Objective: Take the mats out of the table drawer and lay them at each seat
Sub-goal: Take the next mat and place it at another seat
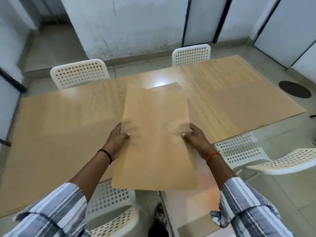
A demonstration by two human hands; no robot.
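Both hands up over the table (68, 120), grasping a tan mat (153, 142) by its long edges. Left hand (118, 137) pinches the left edge, thumb on top; right hand (195, 136) pinches the right edge the same way. A 2nd sheet's rounded corner (168, 86) shows past the mat's far end; cannot tell if it belongs to the held stack or lies on the table.

Table: pale wood-grain top, glossy, with a bright glare patch near the far middle. A paler rectangle lies flat at the right near seat, possibly a mat.

4 white perforated chairs: 2 at the far side (80, 74) (191, 54), 1 near right (266, 159), 1 under the arms (111, 211).

Room: grey tiled floor (290, 194), scuffed whitish wall (128, 26), dark-framed panels right, dark round floor mat (295, 89).
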